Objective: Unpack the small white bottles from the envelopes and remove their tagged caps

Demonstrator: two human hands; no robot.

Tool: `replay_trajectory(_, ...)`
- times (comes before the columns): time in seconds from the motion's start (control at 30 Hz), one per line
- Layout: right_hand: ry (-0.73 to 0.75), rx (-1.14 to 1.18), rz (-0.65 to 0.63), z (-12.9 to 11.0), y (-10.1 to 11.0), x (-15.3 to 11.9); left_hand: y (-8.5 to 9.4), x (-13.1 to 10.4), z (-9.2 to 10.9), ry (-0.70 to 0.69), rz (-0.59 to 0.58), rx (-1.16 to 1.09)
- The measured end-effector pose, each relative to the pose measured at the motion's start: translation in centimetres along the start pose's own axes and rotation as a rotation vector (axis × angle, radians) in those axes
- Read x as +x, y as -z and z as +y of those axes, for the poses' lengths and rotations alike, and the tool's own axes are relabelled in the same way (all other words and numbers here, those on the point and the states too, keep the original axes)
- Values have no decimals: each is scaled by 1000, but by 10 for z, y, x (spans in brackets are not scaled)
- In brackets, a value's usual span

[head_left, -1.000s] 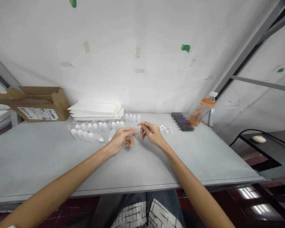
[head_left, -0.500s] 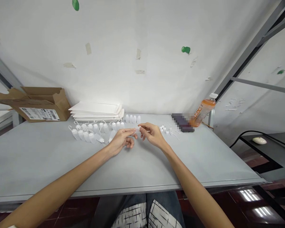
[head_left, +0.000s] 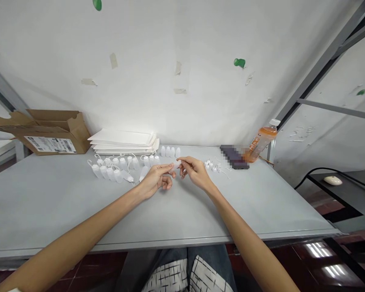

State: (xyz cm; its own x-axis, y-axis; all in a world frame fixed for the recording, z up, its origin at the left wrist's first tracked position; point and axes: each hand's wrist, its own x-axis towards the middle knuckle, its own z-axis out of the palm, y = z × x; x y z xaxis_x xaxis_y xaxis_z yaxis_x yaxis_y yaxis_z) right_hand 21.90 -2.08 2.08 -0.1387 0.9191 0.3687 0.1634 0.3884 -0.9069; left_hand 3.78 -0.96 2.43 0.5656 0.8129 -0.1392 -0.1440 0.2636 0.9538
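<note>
Between my two hands, over the grey table, is a small white translucent bottle [head_left: 175, 164]. My left hand [head_left: 158, 178] pinches its body between thumb and finger. The fingertips of my right hand [head_left: 192, 169] are closed at its other end, where a thin white strap hangs down. Left of my hands stand several white bottles [head_left: 109, 174] with looped straps, a few lying tilted. Four-like small capless bottles [head_left: 170, 152] form a short row behind my hands. Several white caps with straps [head_left: 213, 166] lie to the right of my right hand.
An open cardboard box [head_left: 57, 134] sits at the back left beside a stack of white sheets or envelopes [head_left: 123, 142]. At the back right a dark, partly blurred phone-like object [head_left: 234, 156] lies by a leaning orange drink bottle [head_left: 261, 142]. A wall rises behind the table [head_left: 182, 227].
The fingers of my right hand have shifted slightly on the bottle's end, and more of the bottle and strap shows. Both hands stay in nearly the same place.
</note>
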Motion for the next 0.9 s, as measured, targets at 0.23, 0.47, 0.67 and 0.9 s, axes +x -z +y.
replay_trajectory(0.23,-132,137,3,-4,9,6,-2,-3,2,3,-32,-27)
replay_trajectory(0.47,51,-567,394,2,68,10,-1,-2,1,-34,-13,15)
replay_trajectory(0.67,-427,-1067,560,3,109,0,-1,-3,1,-49,3,45)
replay_trajectory(0.9,-624,-1135,526,11,112,-1,-6,-7,1,-58,-27,78)
